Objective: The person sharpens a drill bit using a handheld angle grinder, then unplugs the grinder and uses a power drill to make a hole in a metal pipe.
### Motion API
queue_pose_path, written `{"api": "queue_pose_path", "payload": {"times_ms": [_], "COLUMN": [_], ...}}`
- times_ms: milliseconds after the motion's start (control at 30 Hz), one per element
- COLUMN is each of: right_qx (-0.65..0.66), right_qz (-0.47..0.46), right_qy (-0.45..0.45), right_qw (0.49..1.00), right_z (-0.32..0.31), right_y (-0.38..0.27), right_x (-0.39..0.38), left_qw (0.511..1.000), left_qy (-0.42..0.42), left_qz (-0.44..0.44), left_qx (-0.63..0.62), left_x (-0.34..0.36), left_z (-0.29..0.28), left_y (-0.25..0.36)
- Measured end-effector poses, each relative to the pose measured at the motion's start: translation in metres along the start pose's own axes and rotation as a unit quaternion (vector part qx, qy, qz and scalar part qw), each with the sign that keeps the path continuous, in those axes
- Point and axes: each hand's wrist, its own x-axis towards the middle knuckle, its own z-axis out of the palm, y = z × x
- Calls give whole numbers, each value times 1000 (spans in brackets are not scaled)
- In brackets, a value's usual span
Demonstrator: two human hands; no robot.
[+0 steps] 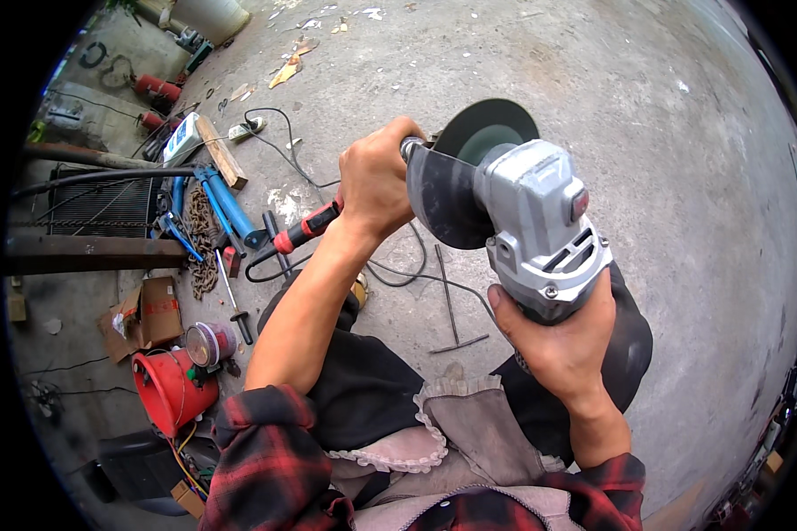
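Note:
My right hand (pixel 558 341) is wrapped round the body of a large angle grinder (pixel 527 177), just behind its silver gear head. The grinder is raised before my knees. Its dark guard (pixel 443 199) faces left, and a dark green disc (pixel 496 133) shows beyond it. My left hand (pixel 376 173) is a closed fist at the guard's left edge. A slim red-and-black corded power tool (pixel 305 228) sticks out on one side of this fist, and a silver metal end (pixel 410 148) shows on the other. The grip between them is hidden by the fingers.
A T-shaped metal rod (pixel 452 310) lies on the concrete floor between my knees, near a black cable (pixel 398 279). To the left are a blue jack (pixel 226 208), a rusty chain (pixel 204 234), a wood block (pixel 221 155), a cardboard box (pixel 158 310) and a red bucket (pixel 164 389).

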Motion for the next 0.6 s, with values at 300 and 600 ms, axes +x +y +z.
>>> {"api": "queue_pose_path", "payload": {"times_ms": [300, 600], "right_qx": [8, 7], "right_qz": [5, -1], "right_qy": [35, 16], "right_qw": [999, 1000], "right_z": [-2, 0], "right_y": [-2, -1], "right_x": [0, 0], "left_qw": [997, 998], "left_qy": [-13, -8], "left_qz": [-65, -55], "left_qx": [33, 14], "left_x": [6, 6], "left_z": [-7, -6], "left_y": [10, 9]}}
